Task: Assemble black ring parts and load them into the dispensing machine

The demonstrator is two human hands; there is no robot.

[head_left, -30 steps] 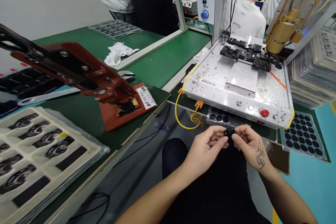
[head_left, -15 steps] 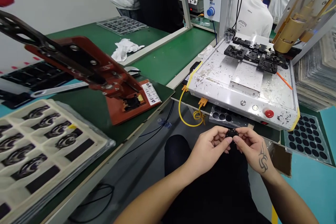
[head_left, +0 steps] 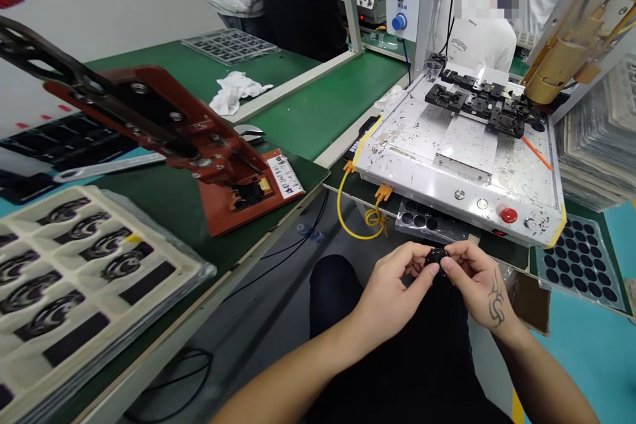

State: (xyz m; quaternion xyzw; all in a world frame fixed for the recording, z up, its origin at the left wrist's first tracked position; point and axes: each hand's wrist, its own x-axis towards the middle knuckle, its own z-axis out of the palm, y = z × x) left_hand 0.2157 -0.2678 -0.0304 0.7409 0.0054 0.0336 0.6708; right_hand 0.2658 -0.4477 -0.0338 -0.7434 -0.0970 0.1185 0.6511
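White machine [head_left: 417, 159]: here's our landmark, dark fixtures [head_left: 477, 105] across its top and a brass cylinder [head_left: 556, 69] over its right rear corner.
Black part [head_left: 436, 256]: and there it is, small, round and glossy, in mid-air just in front of the white machine, above our lap [head_left: 422, 344].
Left hand [head_left: 397, 288]: we're pinching the part's left side, thumb nearest us, the other fingers curled in.
Right hand [head_left: 474, 278]: we've a matching pinch on the right side, thumb tips nearly meeting; what the fingers do behind, we can't tell.
Two-thumb grip: good handling here, we judge, means light, even pressure from both sides, thumbs on the rim and clear of the shiny face, so nothing smears or tips.
Drop risk: smooth and tiny, it could well slip, so one firm pinch should hold before the other shifts.
Disc sheet [head_left: 579, 262]: rows of dark discs, just right of the white machine.
Red press [head_left: 223, 212]: lever raised, left of the white machine.
Cream tray [head_left: 185, 264]: dark curved pieces in its pockets, farther left of the white machine.
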